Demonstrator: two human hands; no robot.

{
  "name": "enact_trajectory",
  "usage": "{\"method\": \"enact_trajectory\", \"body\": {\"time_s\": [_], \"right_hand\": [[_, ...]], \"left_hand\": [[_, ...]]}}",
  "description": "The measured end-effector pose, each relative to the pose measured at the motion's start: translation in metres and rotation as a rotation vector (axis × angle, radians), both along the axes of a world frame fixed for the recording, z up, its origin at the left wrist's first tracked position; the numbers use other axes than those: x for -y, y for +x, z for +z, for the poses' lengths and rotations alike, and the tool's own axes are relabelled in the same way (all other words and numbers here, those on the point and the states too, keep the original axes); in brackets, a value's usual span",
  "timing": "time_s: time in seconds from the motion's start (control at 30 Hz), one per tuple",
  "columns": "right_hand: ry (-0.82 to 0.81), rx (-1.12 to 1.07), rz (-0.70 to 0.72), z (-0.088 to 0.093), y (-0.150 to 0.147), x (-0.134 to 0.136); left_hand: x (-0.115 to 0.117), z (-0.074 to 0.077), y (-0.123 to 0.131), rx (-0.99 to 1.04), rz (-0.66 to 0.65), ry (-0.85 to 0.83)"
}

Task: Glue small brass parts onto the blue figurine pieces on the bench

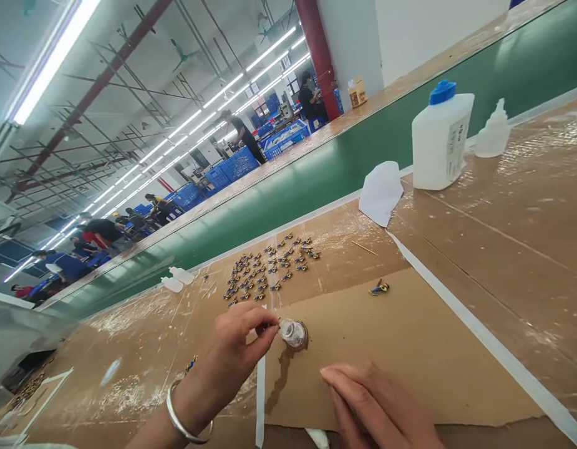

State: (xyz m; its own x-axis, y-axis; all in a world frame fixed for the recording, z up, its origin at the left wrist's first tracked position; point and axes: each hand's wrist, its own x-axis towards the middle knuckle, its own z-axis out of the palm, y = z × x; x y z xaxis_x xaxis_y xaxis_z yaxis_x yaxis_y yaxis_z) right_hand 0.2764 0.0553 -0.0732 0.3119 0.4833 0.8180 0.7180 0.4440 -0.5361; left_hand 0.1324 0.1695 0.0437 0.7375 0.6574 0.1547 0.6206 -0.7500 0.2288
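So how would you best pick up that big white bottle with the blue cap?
Probably around the flat-sided body of the white bottle, below the blue cap. It stands upright near the table's far edge, so come from the near side; the small dropper bottle crowds one side and the folded white paper lies on the other.

my right hand (377, 405) cut off at 6 o'clock edge | piece pinched in left hand (236, 349) too small to tell | label on white bottle (440, 140) unreadable

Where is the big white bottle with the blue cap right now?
In the head view, the white bottle stands upper right on the cardboard-covered table, by the green conveyor belt, between a white folded sheet and a small squeeze bottle.
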Motion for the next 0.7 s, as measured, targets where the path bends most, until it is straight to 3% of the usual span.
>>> {"method": "enact_trajectory", "body": {"time_s": [0.7], "right_hand": [[0.059,-0.113,0.064,0.0046,-0.0034,-0.0013]], "left_hand": [[-0.0091,0.0007,0.0106,-0.152,-0.034,0.019]]}}
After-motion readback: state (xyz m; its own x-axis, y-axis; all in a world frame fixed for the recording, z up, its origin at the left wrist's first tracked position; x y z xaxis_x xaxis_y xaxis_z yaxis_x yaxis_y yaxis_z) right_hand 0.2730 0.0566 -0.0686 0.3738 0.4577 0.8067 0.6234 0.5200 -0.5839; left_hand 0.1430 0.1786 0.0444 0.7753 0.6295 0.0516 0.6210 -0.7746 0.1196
